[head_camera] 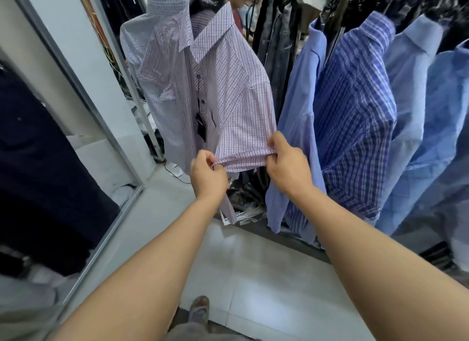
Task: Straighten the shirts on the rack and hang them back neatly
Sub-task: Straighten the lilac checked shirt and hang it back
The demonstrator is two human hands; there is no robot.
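Pink shirt (229,87) pinched by left hand (208,178), right hand (287,168).

One shirt (215,87) hangs left of a row of shirts (355,107), with trousers (276,43) behind them and a mirror (45,158) farther left.

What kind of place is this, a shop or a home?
Probably a clothing shop. Many blue shirts hang close together in a row, the pink checked shirt carries a black tag on a string, and dark trousers hang behind.
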